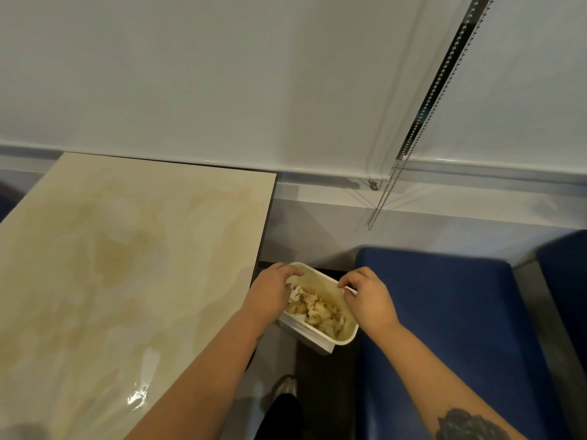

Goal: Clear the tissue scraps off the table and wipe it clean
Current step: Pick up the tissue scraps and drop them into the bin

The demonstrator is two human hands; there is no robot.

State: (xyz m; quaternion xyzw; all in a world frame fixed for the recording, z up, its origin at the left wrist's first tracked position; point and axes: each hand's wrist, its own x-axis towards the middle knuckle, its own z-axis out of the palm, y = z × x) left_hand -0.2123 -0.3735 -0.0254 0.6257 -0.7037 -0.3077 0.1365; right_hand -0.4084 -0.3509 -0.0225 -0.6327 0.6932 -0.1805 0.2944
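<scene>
A small white bin sits on the floor between the beige table and a blue seat, holding crumpled tissue scraps. My left hand hovers over the bin's left rim with its fingers curled downward; a bit of white tissue shows beside its fingers. My right hand is over the bin's right rim, fingertips bent together, seemingly pinching the rim or a small scrap. No scraps show on the tabletop, which has glossy reflections.
A blue cushioned seat fills the right side, with a second one at the far right. White roller blinds with a bead chain cover the window behind. A shoe shows on the floor below.
</scene>
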